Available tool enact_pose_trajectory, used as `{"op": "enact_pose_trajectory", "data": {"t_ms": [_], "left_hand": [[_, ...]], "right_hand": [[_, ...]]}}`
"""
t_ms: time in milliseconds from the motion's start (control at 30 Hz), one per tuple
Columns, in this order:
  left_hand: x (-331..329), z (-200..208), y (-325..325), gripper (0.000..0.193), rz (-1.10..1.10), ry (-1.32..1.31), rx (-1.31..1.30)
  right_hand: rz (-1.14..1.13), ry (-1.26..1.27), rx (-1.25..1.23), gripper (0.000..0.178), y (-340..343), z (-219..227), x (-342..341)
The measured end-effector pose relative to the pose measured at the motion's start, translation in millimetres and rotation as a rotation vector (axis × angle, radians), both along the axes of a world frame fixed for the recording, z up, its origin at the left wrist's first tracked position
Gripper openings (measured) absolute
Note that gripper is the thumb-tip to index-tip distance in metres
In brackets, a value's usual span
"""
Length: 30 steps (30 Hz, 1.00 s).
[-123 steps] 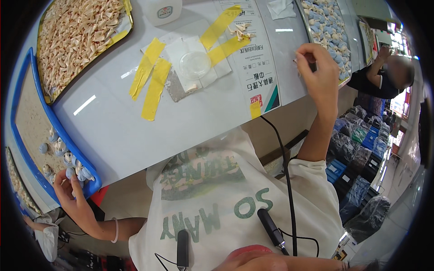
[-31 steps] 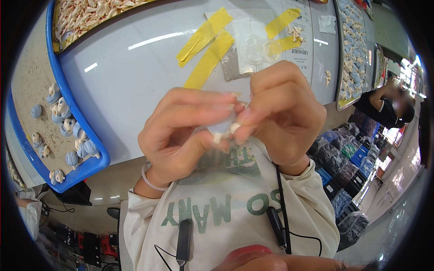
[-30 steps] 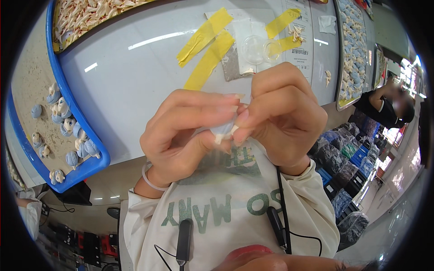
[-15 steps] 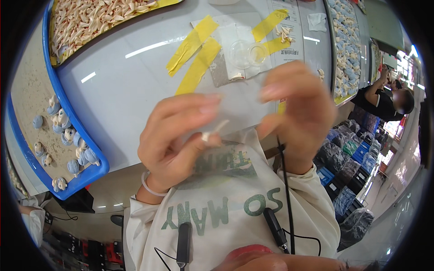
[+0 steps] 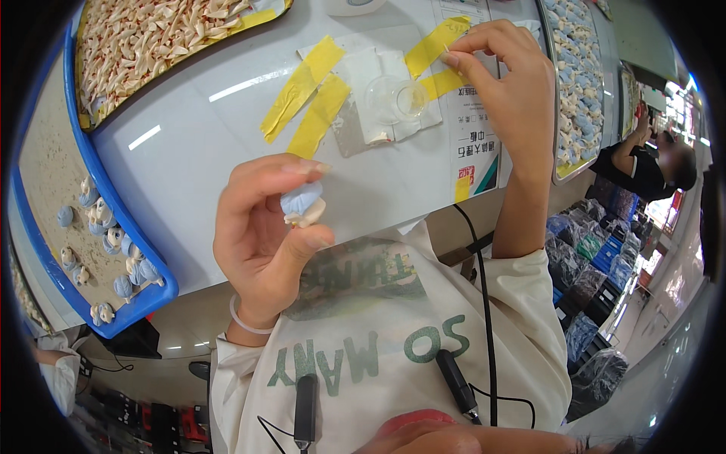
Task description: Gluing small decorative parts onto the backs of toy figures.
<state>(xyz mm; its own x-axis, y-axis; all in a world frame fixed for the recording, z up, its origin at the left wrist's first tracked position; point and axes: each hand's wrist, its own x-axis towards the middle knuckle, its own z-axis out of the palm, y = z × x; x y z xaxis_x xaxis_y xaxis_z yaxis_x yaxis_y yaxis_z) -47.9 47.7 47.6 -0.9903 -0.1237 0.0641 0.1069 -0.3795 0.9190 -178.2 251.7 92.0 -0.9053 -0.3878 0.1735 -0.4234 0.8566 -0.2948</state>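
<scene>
And the hands split! Facing each other half a second ago, they're well apart now: the right hand is up by the yellow tape, grip pinched together on what looks like a pale sliver. That leaves the blue-capped head to the left hand alone, grip clamped around it over the desk. Writing: dark print on the sheet, green capitals across the shirt.

Gap between tray and left grip
</scene>
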Motion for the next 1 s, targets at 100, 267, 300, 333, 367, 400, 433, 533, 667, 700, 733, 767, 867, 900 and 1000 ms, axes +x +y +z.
{"op": "enact_pose_trajectory", "data": {"t_ms": [100,267,300,333,367,400,433,533,667,700,733,767,867,900,1000], "left_hand": [[-1,-1,-1,0.039,-0.034,0.061,-0.048],[-2,1,0,0.037,-0.054,0.036,-0.001],[-1,1,-1,0.037,-0.06,0.011,0.009],[-1,2,-1,0.037,-0.058,0.009,0.009],[-1,2,-1,0.036,-0.06,0.005,0.009],[-1,2,-2,0.035,-0.062,0.001,0.008],[-2,3,-1,0.035,-0.063,0.001,0.011],[-3,4,3,0.035,-0.045,-0.015,0.16],[1,-1,2,0.036,-0.084,-0.031,0.249],[3,-2,1,0.037,-0.084,-0.044,0.229],[2,-2,1,0.037,-0.091,-0.046,0.237],[0,-1,1,0.036,-0.091,-0.021,0.214],[-1,2,0,0.033,-0.109,-0.013,0.173],[0,3,-1,0.032,-0.126,-0.028,0.154],[-1,1,-1,0.031,-0.147,0.046,0.152]], "right_hand": [[0.096,0.107,0.097,0.012,1,-1,-2],[0.125,0.161,-0.008,0.012,18,-5,-1],[0.094,0.159,-0.102,0.014,25,-6,-1],[0.096,0.157,-0.102,0.014,30,-5,1],[0.019,0.053,-0.328,0.012,34,-2,4],[-0.058,-0.054,-0.552,0.011,36,1,8],[-0.091,-0.101,-0.69,0.008,36,9,12],[-0.113,-0.212,-0.785,0.011,44,19,20],[-0.1,-0.348,-0.815,0.013,51,10,28],[-0.068,-0.376,-0.927,0.012,56,6,30],[-0.047,-0.398,-1.032,0.01,63,7,33],[-0.055,-0.395,-1.026,0.01,72,9,35],[0.011,-0.402,-1.093,0.008,96,15,39],[0.011,-0.331,-1.041,0.009,101,17,42],[0.034,-0.234,-0.991,0.011,101,20,43]]}}
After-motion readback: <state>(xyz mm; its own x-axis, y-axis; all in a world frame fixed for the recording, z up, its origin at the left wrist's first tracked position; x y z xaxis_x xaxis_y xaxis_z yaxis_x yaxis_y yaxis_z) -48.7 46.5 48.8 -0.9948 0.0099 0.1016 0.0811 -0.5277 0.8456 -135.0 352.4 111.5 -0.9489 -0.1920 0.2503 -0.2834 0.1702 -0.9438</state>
